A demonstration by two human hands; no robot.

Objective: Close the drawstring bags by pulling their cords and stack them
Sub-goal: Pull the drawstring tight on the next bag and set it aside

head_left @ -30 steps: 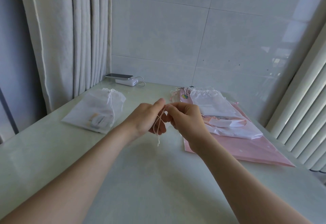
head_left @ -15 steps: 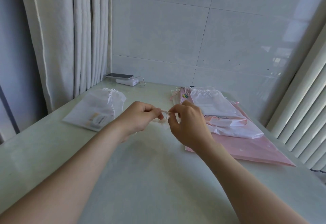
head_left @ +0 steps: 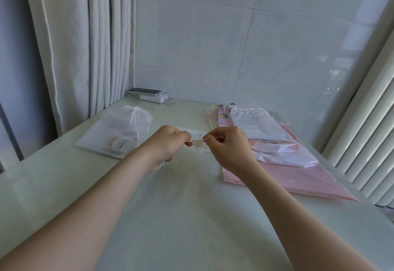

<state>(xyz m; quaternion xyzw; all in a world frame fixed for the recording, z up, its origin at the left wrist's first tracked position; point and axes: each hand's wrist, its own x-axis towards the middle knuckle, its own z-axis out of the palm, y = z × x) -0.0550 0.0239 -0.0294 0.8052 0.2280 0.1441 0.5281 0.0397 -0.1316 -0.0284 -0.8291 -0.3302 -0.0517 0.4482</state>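
Note:
A small see-through drawstring bag (head_left: 197, 137) hangs between my hands above the table, its gathered mouth stretched tight. My left hand (head_left: 168, 145) and my right hand (head_left: 229, 145) each pinch a cord end at the bag's mouth; most of the bag is hidden by my left hand. A closed white mesh bag (head_left: 119, 132) with a tied cord lies flat at the left. On the right a pile of pink and white drawstring bags (head_left: 262, 134) rests on a large pink bag (head_left: 302, 177).
A phone (head_left: 145, 91) lies on a white power bank (head_left: 152, 97) at the back by the wall. A curtain (head_left: 74, 47) hangs on the left. A ribbed white radiator (head_left: 368, 132) stands at the right edge of the pale table (head_left: 191, 217).
My hands have moved apart sideways, drawing the cords taut and gathering the small bag's mouth. Earlier they were close together with a loose cord dangling.

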